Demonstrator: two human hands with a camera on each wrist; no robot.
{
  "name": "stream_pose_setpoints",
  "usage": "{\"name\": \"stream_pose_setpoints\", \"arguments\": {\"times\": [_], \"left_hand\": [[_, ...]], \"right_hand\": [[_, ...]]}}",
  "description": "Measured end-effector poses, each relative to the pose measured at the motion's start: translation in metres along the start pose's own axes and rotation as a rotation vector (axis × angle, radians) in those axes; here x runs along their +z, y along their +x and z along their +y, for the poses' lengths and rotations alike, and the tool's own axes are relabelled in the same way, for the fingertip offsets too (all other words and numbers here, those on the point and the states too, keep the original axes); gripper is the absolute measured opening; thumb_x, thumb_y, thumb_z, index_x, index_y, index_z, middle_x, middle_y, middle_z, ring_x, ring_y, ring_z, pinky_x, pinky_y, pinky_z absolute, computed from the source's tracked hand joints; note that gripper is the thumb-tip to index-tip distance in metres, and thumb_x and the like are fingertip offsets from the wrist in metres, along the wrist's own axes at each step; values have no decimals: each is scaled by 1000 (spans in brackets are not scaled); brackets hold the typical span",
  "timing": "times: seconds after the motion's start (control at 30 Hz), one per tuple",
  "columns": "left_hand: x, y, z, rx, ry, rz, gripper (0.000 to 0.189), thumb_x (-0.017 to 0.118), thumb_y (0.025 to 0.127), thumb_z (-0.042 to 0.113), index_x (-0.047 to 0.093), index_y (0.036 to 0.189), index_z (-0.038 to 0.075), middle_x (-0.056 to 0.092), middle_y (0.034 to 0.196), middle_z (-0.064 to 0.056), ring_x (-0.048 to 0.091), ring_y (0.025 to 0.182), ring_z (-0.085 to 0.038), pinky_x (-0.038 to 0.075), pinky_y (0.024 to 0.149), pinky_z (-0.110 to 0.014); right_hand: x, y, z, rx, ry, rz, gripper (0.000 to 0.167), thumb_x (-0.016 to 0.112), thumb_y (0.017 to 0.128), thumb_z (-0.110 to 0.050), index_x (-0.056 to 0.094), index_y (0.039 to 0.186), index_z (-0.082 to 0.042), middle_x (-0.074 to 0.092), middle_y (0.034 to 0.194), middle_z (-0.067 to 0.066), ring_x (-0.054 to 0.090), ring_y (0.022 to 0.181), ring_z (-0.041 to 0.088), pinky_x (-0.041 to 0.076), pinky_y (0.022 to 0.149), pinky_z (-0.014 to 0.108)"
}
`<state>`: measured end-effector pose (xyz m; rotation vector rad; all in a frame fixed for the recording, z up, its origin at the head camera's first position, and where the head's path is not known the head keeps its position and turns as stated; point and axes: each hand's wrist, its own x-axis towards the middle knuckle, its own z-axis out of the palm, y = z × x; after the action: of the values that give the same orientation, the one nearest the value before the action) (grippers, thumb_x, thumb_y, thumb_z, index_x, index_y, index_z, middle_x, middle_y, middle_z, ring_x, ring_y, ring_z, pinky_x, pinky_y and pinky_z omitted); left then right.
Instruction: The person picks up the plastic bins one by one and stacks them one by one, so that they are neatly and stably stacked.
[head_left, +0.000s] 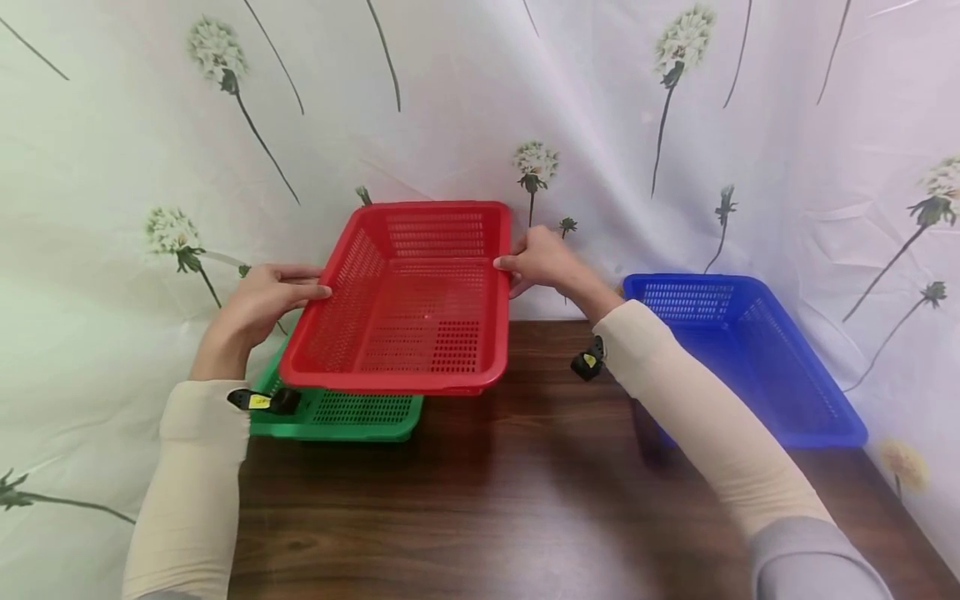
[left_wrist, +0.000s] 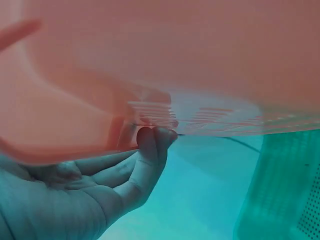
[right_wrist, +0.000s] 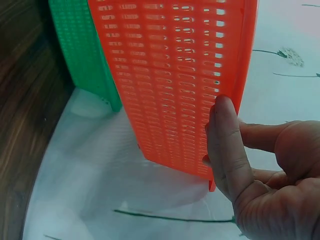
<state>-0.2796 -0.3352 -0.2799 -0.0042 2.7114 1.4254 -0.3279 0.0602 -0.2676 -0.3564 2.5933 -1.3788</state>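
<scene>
A red plastic basket [head_left: 427,317] with slotted sides hangs in the air between both hands, its inside facing the head camera. My left hand [head_left: 262,304] grips the basket's left rim, thumb over the edge; in the left wrist view, fingers [left_wrist: 147,155] of that hand press under its side. On the opposite rim, my right hand [head_left: 543,258] pinches the edge, with the thumb inside and fingers [right_wrist: 230,145] along the slotted outer wall. Below the red basket lies a green basket [head_left: 360,429], partly hidden by it.
A blue basket [head_left: 825,400] stands at the right of the brown wooden table [head_left: 480,517], partly covered by the right sleeve. Behind hangs a white cloth [head_left: 465,100] printed with dandelions. Black wrist cameras [head_left: 587,360] are strapped on both forearms.
</scene>
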Motion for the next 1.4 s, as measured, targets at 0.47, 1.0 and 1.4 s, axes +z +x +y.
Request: {"name": "stream_pose_setpoints", "arguments": {"times": [0.47,1.0,1.4], "left_hand": [[-26,-10,-29,-87,61,127,67,69,103,42,53,154,2,60,130,1,64,92,0,60,77,-16],[-57,-16,-59,-117,-7,195,56,72,102,37,60,152,14,57,102,31,60,91,8,57,78,-13],[-64,-23,-81,-114,-44,182,22,71,104,30,74,126,28,66,89,33,66,85,5,60,74,-19]], "right_hand": [[41,21,-8,14,133,-65,24,69,105,-14,69,113,9,78,98,24,77,66,18,66,71,31],[82,26,-21,6,250,-114,25,67,106,-13,66,115,10,78,98,23,78,69,21,66,71,30],[108,26,-24,22,339,-160,22,65,106,-8,67,110,14,78,101,30,74,62,17,67,78,35]]}}
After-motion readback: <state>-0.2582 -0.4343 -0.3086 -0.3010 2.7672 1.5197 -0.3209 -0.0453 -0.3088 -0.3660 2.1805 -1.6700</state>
